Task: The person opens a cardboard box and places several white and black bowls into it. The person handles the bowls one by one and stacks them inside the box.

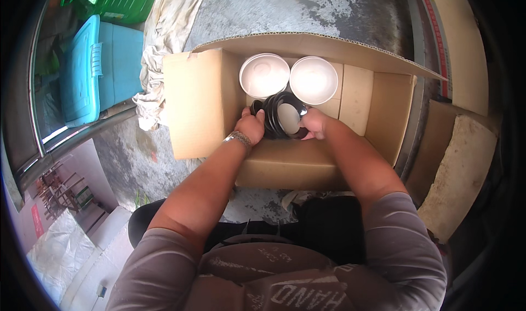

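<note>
A stack of dark bowls (274, 115) lies on its side inside an open cardboard box (357, 101), near the wall closest to me. The front bowl shows a pale round middle. My left hand (251, 127) is at the stack's left end, fingers around it. At the right end, by the front bowl's rim, my right hand (313, 123) holds the stack. Two groups of white bowls stand upright against the far side, a left one (264, 75) and a right one (314, 80), beside each other. The undersides of the dark bowls are hidden.
The box's left flap (195, 105) is folded outward. Left of it lie a crumpled cloth (156, 64), a blue lidded plastic bin (113, 66) and a green plastic container (123, 2). More cardboard (458, 179) stands at the right. Beyond the box is worn concrete floor (263, 11).
</note>
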A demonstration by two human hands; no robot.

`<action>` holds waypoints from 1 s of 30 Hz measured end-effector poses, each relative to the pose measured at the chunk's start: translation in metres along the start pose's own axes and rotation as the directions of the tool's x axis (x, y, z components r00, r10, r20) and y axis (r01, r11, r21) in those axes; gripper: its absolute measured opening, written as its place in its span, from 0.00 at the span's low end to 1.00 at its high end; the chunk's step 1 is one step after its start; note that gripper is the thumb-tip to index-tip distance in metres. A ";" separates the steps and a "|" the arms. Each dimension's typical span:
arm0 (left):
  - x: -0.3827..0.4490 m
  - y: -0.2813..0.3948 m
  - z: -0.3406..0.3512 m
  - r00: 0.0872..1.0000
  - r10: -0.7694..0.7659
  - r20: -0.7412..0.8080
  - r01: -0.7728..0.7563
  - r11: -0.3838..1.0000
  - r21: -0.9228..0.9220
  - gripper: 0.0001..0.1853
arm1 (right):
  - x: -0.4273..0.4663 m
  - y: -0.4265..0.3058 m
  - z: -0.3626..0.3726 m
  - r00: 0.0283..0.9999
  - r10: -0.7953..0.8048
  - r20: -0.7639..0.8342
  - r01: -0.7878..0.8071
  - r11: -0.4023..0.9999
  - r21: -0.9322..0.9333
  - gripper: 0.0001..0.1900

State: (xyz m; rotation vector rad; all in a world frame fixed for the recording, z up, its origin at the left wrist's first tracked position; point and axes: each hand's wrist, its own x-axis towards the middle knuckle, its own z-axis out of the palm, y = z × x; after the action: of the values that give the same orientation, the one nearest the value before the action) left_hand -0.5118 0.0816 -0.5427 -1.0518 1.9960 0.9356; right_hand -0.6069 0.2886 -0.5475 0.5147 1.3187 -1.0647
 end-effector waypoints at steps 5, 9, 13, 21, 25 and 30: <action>-0.023 0.040 -0.014 0.995 -0.099 -0.016 0.101 0.975 0.197 0.42 | -0.003 -0.002 -0.012 0.982 0.188 0.003 -0.187 0.977 0.098 0.24; -0.030 0.044 -0.016 0.996 -0.078 -0.041 0.084 0.979 0.187 0.42 | 0.022 0.009 -0.030 0.943 0.333 0.021 -0.334 0.942 0.048 0.20; -0.040 0.044 -0.014 0.994 -0.043 -0.102 0.067 0.966 0.250 0.41 | 0.019 0.001 -0.024 0.947 0.322 0.016 -0.322 0.947 0.003 0.19; -0.044 0.033 -0.021 0.989 0.064 -0.132 -0.010 0.928 0.372 0.37 | 0.029 0.005 -0.022 0.965 0.226 0.131 -0.223 0.974 -0.040 0.16; -0.071 0.037 -0.021 0.953 0.237 -0.188 -0.130 0.881 0.455 0.38 | 0.032 0.010 -0.022 0.953 0.257 0.159 -0.257 0.966 -0.019 0.14; -0.064 0.036 -0.016 0.958 0.283 -0.042 -0.227 0.842 0.489 0.33 | 0.045 0.019 -0.031 0.943 0.257 0.210 -0.255 0.966 -0.038 0.11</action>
State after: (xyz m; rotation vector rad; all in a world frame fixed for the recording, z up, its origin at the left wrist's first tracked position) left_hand -0.5188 0.1070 -0.4728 -0.5756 2.3396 0.4627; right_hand -0.6111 0.3076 -0.6018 0.5325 1.0361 -0.8704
